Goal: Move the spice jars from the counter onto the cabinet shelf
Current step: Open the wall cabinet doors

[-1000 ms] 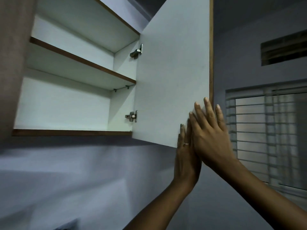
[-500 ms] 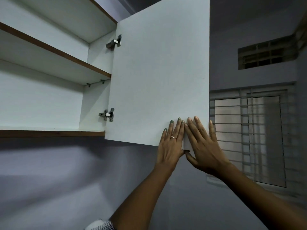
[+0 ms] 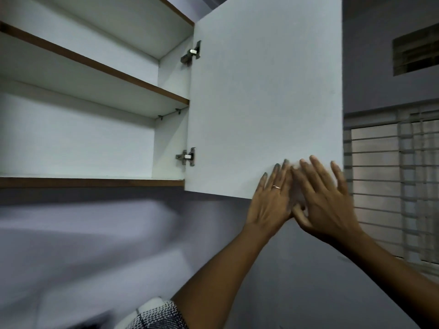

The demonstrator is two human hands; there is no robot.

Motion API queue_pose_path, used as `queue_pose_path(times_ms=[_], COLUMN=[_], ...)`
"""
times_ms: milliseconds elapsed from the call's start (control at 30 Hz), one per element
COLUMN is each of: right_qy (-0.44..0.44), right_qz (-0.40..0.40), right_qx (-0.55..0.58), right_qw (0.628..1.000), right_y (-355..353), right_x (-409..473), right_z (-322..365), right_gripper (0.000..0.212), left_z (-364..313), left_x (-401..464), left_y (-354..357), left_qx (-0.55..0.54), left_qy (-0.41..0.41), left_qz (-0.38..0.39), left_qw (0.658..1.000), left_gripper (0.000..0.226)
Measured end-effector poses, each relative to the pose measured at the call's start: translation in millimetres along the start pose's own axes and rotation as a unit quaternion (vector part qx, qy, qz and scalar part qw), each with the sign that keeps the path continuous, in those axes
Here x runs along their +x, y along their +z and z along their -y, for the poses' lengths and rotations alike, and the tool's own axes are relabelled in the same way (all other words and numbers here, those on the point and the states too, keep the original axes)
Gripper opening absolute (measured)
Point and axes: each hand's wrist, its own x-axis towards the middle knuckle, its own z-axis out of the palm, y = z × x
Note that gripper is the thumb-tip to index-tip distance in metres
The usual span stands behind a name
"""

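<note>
Cabinet door (image 3: 261, 96): wide open. My left hand (image 3: 268, 203) & right hand (image 3: 330, 203) flat, fingers straight, at its lower corner, prob. steadying it. Shelves (image 3: 95, 181) bare; no jars in view.

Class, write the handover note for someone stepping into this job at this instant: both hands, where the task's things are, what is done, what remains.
Left hand: open, fingers straight, by the lower corner of the white wall-cabinet door.
Right hand: open, fingers spread, beside the left; contact with the door is too blurred to confirm.
Door stands wide open. The brown-edged white middle shelf and bottom shelf show no jars.
Spice jars and counter: not in view.
Done: cabinet opened.
Left: fetch the jars and set them on a shelf.
</note>
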Motion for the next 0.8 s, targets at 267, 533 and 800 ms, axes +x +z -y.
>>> queue_pose_path(times_ms=[267, 533, 800], right_qy=[-0.013, -0.042, -0.042], right_qz=[-0.155, -0.177, -0.09], right_qx=[0.28, 0.54, 0.689], right_qw=[0.947, 0.822, 0.718], right_y=[-19, -66, -109], right_x=[52, 102, 139], right_z=[125, 281, 405], right_gripper=[0.054, 0.054, 0.058], left_z=[91, 186, 242], left_x=[-72, -185, -279], left_y=[-73, -199, -293], left_qx=[0.055, 0.28, 0.428], left_qy=[-0.054, -0.158, -0.262], left_qz=[-0.077, -0.077, -0.024], left_qw=[0.994, 0.944, 0.865], left_gripper=[0.066, 0.063, 0.087])
